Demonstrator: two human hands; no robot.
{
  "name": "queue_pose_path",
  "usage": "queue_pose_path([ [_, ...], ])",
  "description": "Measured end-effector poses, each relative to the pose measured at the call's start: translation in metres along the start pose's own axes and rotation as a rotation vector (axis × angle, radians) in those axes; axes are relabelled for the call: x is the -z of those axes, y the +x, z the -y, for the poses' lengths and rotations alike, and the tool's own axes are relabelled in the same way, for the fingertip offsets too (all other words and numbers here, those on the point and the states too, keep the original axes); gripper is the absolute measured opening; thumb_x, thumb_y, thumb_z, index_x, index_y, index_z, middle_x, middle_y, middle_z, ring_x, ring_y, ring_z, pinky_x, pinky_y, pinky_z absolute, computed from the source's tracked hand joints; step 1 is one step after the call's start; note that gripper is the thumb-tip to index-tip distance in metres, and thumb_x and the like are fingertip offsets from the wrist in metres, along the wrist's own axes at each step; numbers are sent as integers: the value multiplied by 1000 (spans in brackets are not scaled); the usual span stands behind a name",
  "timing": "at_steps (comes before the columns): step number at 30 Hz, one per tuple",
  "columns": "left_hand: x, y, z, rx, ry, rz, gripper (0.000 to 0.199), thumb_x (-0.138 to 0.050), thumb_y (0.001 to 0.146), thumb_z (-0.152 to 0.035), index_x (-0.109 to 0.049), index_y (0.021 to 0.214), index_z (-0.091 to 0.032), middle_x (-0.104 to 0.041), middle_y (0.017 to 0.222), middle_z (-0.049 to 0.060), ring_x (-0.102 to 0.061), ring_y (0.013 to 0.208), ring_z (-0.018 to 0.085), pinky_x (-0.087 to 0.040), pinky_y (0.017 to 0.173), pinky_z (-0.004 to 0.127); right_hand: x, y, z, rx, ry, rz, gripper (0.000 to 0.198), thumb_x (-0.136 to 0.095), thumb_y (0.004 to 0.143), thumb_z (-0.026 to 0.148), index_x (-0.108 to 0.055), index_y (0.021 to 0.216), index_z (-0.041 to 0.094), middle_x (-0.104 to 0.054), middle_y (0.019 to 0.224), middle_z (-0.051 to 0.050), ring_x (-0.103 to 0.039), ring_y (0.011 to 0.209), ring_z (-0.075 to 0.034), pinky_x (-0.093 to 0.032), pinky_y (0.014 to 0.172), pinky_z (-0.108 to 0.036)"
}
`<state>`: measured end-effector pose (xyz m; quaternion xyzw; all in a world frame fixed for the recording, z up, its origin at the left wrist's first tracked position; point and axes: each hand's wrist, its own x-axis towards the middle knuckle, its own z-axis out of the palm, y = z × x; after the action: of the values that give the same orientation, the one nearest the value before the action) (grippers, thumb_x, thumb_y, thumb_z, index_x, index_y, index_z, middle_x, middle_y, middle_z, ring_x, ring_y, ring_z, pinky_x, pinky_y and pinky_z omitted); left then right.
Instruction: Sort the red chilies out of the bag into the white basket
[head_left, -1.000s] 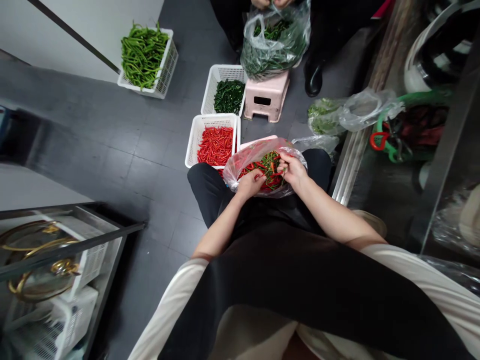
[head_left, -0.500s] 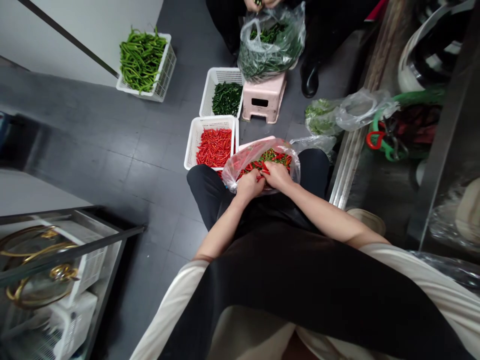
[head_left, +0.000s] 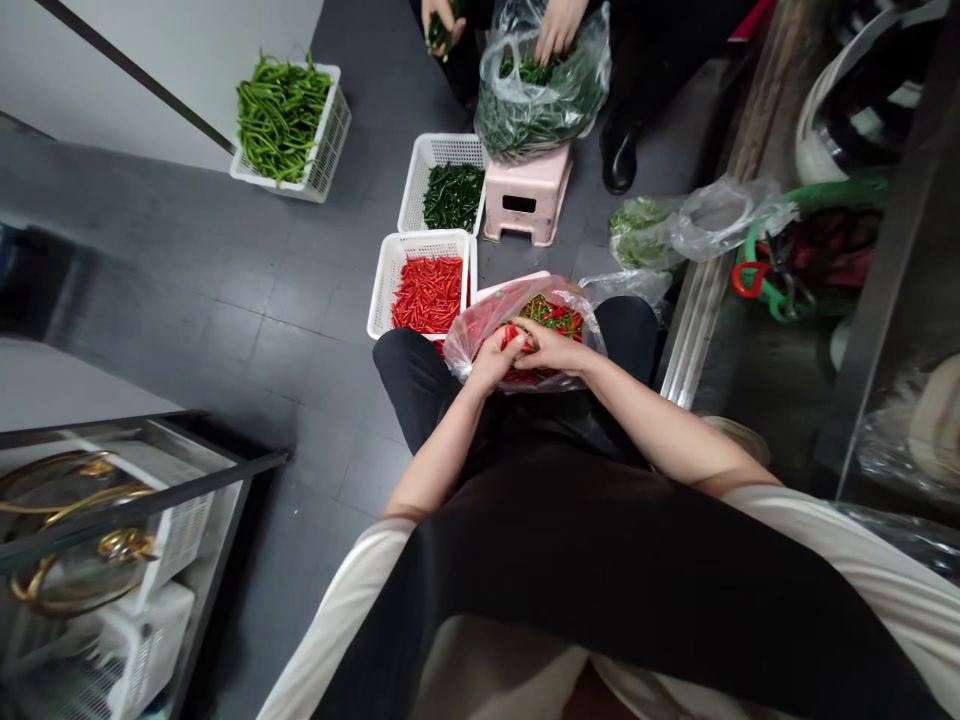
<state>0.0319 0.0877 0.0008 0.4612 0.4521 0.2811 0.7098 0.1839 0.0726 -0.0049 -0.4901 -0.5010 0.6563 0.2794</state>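
Between my knees sits a clear plastic bag [head_left: 474, 322], its mouth spread wide, full of red chilies with green stems [head_left: 553, 316]. My left hand [head_left: 492, 360] is closed around several red chilies [head_left: 513, 338] over the bag's left part. Meeting it from the right, my right hand [head_left: 553, 350] has its fingers closed at the same chilies; its fingertips are partly hidden behind the left hand. Just beyond my left knee stands a white basket [head_left: 380, 290] holding loose red chilies [head_left: 429, 296].
Another white basket [head_left: 411, 190] holds dark green chilies. A pink stool [head_left: 529, 195] bears a bag of green chilies [head_left: 517, 125], with a co-worker's hands [head_left: 559, 28] there. Long green peppers fill a basket [head_left: 330, 140] farther left. Scissors [head_left: 780, 275] and a metal shelf edge [head_left: 694, 330] lie right.
My hands have come together, the right shifting slightly left over the left's fingers. The co-worker's hands have parted, one now at the bag, the other left of it holding green chilies.
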Motion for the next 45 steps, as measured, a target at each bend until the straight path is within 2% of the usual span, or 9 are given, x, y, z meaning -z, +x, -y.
queue_pose_path([
  [6,9,-4,-3,77,-188,11,36,-65,75,-47,-55,95,-18,-42,58,-6,-31,45,3,-20,42,16,11,-9,0,-234,627,82,40,-66,76,52,-49,77,16,-55,60,0,-25,37,-2,-14,34,-16],
  [11,10,-9,-6,119,-257,-9,30,-63,78,-42,-56,95,-19,-42,60,-5,-30,45,3,-23,42,15,5,-8,7,-261,462,96,35,-66,77,47,-53,73,15,-52,52,3,-25,33,-2,-12,33,-17],
  [15,10,-6,-8,188,-325,-121,21,-58,83,-37,-56,91,-18,-37,57,-5,-28,44,3,-22,40,15,-6,-11,13,-150,186,-32,39,-59,79,52,-52,65,16,-49,46,4,-28,34,-3,-15,35,-18],
  [21,17,0,-8,391,-429,-60,16,-54,85,-30,-58,86,-15,-33,54,-5,-25,41,3,-23,38,15,-8,-12,9,2,80,-67,36,-56,80,50,-54,66,16,-45,46,5,-33,41,-6,-25,44,-19],
  [26,18,0,0,81,-98,-244,21,-55,84,-37,-57,91,-17,-41,58,-6,-35,46,4,-34,47,15,8,-8,4,-58,3,-380,37,-64,71,43,-61,97,16,-55,61,4,-38,48,-8,-29,49,-21],
  [31,8,-7,-5,-138,382,-262,18,-47,89,-30,-58,92,-17,-61,83,2,-56,78,11,-45,76,22,0,-8,15,-30,-134,-143,36,-49,82,47,-56,66,16,-55,58,2,-38,47,-8,-28,50,-23],
  [34,4,-15,-11,-224,665,-235,18,-44,90,-26,-59,97,-19,-64,101,6,-57,98,16,-42,91,27,-7,-4,19,4,-395,-146,31,-52,82,37,-53,58,17,-52,53,2,-45,52,-11,-31,54,-23],
  [40,18,-21,-9,-212,968,-125,23,-44,89,-25,-58,107,-21,-62,111,9,-57,105,21,-43,92,33,-20,5,18,-10,-920,-212,22,-50,85,30,-69,86,19,-69,79,-7,-61,76,-21,-39,68,-29],
  [45,34,-17,-6,-171,1083,-99,26,-42,90,-25,-56,111,-19,-62,108,11,-57,103,23,-43,91,35,-34,16,25,-75,-1085,-165,25,-48,86,29,-69,97,18,-70,90,-14,-64,84,-27,-44,71,-33],
])
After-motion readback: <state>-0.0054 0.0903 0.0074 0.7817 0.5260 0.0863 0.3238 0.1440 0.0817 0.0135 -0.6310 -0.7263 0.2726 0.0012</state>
